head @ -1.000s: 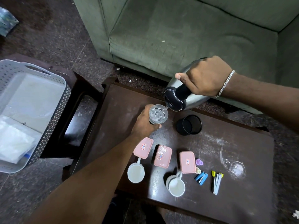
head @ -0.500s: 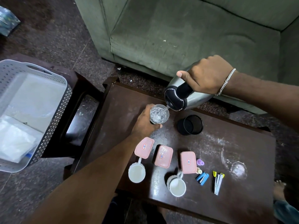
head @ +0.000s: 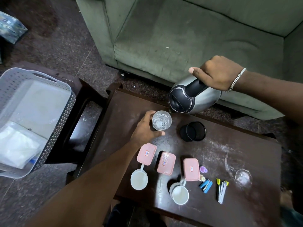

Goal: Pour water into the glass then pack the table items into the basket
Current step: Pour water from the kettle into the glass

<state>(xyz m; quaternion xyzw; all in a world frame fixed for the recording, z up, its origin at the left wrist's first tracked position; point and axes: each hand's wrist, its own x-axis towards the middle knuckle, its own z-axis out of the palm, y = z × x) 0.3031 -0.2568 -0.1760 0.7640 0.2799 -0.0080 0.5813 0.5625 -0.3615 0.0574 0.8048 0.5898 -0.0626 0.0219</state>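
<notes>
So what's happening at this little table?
A person is pouring water. The right hand tips a steel kettle by its handle, spout over a glass that the left hand steadies on the table. The pink boxes, mugs and small items are not yet packed; the basket waits on the left.

Floor (head: 54,46): dark speckled stone.
Sofa (head: 188,38): green, worn, beyond the table.
Table (head: 246,210): dark wood, scratched.
Stool (head: 85,102): dark wood, left of the table.
</notes>
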